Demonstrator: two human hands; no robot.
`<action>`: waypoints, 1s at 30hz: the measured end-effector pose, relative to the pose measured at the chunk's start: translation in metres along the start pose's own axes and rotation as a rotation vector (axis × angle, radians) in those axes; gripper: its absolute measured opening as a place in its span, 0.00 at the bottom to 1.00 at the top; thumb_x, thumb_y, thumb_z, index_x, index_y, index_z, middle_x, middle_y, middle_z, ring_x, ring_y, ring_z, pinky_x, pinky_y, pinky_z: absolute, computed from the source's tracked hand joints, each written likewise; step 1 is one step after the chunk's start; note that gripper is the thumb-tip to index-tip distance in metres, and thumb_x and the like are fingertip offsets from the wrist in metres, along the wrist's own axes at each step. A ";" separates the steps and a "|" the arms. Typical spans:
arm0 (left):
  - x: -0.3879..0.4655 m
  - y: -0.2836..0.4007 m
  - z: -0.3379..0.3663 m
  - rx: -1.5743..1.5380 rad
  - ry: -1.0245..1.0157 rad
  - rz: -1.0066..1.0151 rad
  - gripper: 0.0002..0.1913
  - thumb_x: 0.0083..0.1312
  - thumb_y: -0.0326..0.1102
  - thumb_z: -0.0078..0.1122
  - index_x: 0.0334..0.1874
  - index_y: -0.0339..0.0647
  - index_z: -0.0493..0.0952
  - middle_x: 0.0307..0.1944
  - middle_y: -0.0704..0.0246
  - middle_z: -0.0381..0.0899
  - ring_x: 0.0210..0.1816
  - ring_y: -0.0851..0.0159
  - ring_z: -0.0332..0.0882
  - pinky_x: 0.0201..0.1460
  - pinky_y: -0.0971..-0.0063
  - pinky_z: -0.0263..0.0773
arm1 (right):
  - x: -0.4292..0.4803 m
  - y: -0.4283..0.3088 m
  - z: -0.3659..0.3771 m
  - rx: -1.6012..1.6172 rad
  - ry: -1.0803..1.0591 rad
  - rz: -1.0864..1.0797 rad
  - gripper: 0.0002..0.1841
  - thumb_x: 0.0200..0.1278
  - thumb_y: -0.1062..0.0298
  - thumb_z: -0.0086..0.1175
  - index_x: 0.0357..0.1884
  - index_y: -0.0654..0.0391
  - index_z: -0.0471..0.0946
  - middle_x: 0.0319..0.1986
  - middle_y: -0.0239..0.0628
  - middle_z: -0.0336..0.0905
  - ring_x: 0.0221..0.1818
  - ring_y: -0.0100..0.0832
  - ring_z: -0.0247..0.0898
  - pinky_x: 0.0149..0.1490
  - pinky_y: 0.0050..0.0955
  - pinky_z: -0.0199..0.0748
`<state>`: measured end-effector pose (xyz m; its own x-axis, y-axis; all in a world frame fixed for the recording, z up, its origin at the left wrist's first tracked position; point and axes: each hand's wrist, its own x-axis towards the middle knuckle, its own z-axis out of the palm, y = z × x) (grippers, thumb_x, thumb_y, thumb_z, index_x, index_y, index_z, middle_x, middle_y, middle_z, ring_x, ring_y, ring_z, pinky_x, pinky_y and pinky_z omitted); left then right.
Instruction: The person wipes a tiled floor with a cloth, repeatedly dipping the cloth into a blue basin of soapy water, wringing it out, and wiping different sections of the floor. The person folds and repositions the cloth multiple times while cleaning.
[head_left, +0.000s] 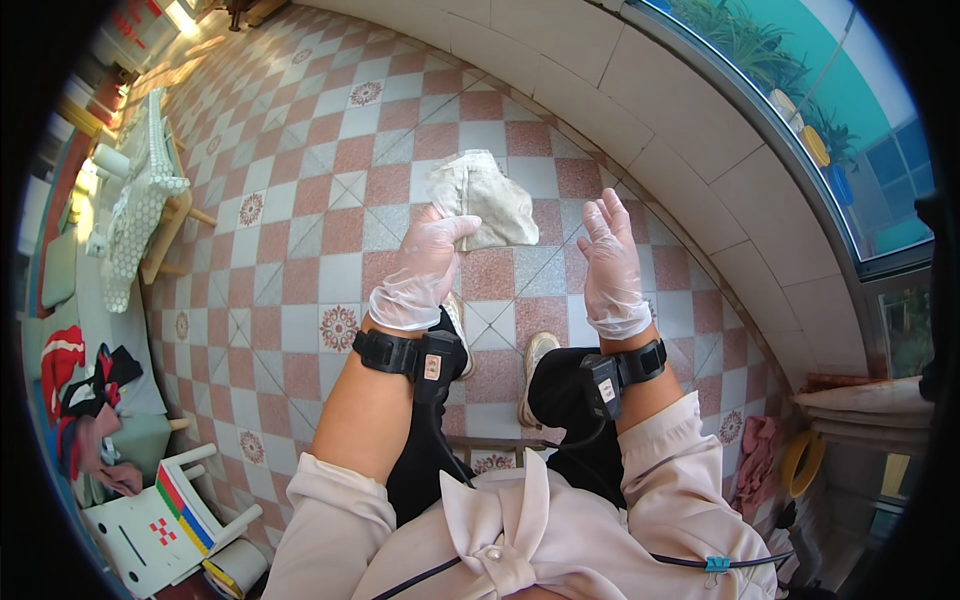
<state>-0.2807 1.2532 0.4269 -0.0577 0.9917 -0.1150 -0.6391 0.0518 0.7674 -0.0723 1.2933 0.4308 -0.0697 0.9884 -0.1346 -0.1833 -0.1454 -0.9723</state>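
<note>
My left hand (429, 251), in a thin clear plastic glove, pinches an off-white folded cloth (495, 201) by its lower left edge, thumb on top. A seam runs down the cloth near its left side, and grey smudges mark its surface. To the right, apart from the cloth, my right hand (611, 259) wears a similar glove. It is raised with its fingers spread and nothing in them. Both hands are in front of me over the tiled floor (487, 330). Black straps with small devices circle both wrists.
A low tiled wall (675, 150) with a window curves along the right. At left are a table with a patterned cloth (142, 202), a pile of clothes (90, 390) and a white toy table (142, 525). A yellow ring-shaped object (801, 463) and pink cloth (757, 461) lie right.
</note>
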 end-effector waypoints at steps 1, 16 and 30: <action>0.000 0.001 0.000 0.028 0.010 -0.017 0.23 0.65 0.18 0.46 0.64 0.31 0.68 0.59 0.59 0.76 0.59 0.59 0.76 0.67 0.64 0.69 | -0.001 -0.001 0.001 0.001 -0.029 0.043 0.40 0.69 0.45 0.54 0.74 0.58 0.55 0.71 0.47 0.53 0.73 0.42 0.49 0.71 0.45 0.50; -0.008 -0.006 0.015 0.097 -0.234 -0.232 0.24 0.65 0.21 0.49 0.66 0.32 0.67 0.60 0.62 0.75 0.60 0.62 0.75 0.64 0.66 0.70 | -0.011 0.004 0.017 0.175 -0.395 0.376 0.28 0.71 0.48 0.53 0.64 0.59 0.70 0.54 0.35 0.76 0.56 0.27 0.70 0.64 0.31 0.65; -0.008 0.007 0.026 0.765 0.068 -0.083 0.38 0.66 0.59 0.61 0.66 0.34 0.67 0.45 0.64 0.80 0.45 0.69 0.77 0.49 0.73 0.72 | -0.007 -0.002 0.012 0.456 -0.336 0.280 0.20 0.75 0.62 0.48 0.63 0.60 0.69 0.57 0.37 0.75 0.60 0.29 0.70 0.66 0.30 0.65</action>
<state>-0.2651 1.2485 0.4494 -0.0958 0.9729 -0.2104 0.0629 0.2169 0.9742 -0.0832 1.2859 0.4356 -0.4660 0.8535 -0.2331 -0.5075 -0.4736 -0.7198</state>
